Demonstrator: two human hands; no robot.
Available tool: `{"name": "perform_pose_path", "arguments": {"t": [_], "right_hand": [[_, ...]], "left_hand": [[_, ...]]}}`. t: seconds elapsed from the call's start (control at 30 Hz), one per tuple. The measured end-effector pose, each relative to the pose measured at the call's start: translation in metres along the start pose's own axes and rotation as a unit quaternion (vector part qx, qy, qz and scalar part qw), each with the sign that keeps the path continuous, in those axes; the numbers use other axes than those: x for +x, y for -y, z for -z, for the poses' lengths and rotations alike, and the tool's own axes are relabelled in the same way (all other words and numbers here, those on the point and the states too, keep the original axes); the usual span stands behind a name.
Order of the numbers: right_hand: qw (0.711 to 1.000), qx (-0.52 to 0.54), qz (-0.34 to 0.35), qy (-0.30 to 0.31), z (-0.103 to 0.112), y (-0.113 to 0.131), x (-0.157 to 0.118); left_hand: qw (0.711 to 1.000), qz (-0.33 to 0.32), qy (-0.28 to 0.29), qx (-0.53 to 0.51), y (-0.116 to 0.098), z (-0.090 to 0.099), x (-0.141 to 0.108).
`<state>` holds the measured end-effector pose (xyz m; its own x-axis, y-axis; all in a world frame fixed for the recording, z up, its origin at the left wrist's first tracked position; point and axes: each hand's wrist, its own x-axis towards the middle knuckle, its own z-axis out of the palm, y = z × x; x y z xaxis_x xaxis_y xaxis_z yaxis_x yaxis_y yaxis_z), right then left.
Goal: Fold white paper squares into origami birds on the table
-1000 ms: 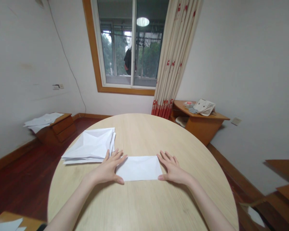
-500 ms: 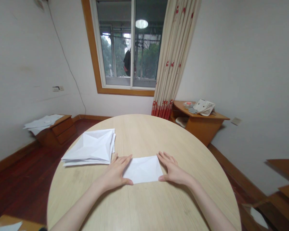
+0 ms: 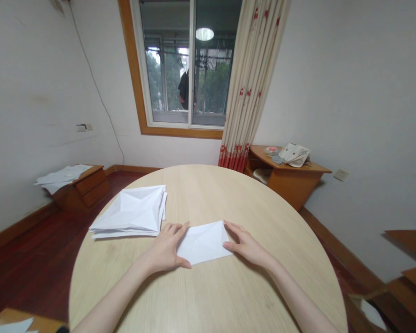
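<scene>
A white folded sheet of paper (image 3: 204,241) lies on the round table in front of me, slightly tilted with its right end farther away. My left hand (image 3: 168,247) holds its left end, thumb at the near corner and fingers along the far side. At the right end, my right hand (image 3: 244,243) grips the paper, with the thumb on its edge and the fingertips by the far corner. Left of my hands, a stack of creased white paper (image 3: 131,208) rests on the table.
The round light-wood table (image 3: 208,296) stands before a window (image 3: 190,69) with a patterned curtain (image 3: 246,92). A corner cabinet (image 3: 287,180) with a cloth bag (image 3: 294,154) is behind on the right. A low drawer unit (image 3: 90,185) bearing papers stands on the left.
The right end of the folded paper has swung a little away from me. My right hand's thumb has moved up along the edge, closer to its fingers. My left hand stays nearly still.
</scene>
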<state>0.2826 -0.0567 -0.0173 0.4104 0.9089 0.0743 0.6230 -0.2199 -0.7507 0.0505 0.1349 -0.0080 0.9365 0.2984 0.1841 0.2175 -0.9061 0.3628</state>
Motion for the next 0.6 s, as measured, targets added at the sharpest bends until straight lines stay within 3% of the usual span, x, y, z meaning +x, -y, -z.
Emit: {"name": "perform_pose_path", "arguments": {"t": [0.27,0.47,0.6], "right_hand": [[0.988,0.149,0.005,-0.025,-0.010,-0.004,0.001],[0.952,0.300,-0.009,-0.059,-0.016,0.004,0.002],[0.938,0.336,-0.024,-0.081,-0.014,0.009,0.002]], "left_hand": [[0.999,-0.008,-0.032,0.018,-0.003,0.002,0.001],[0.995,-0.054,-0.076,0.028,-0.006,0.001,0.001],[0.992,-0.067,-0.095,0.049,-0.011,0.003,0.001]]}}
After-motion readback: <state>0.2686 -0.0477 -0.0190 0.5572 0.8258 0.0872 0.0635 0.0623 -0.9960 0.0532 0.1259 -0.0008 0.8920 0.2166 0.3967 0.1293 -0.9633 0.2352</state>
